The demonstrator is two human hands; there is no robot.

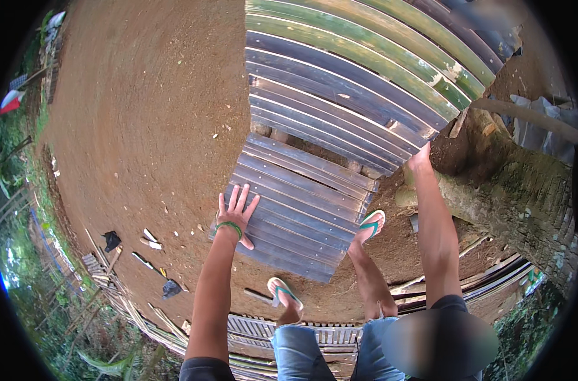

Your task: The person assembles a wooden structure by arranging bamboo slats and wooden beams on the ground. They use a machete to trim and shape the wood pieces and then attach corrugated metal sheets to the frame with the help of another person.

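While the small slat panel (302, 209) lies on bare earth against the larger panel (359, 76), the left hand (237, 214) rests spread flat on it, gripping nothing; the right hand (420, 156) touches the larger panel's edge, its grip indiscernible. Panels appear unjoined.

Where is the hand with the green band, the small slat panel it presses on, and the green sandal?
left hand (237, 214), head view, on the back of the hand
small slat panel (302, 209), head view, on the middle slats
green sandal (371, 223), head view, on the strap over the foot
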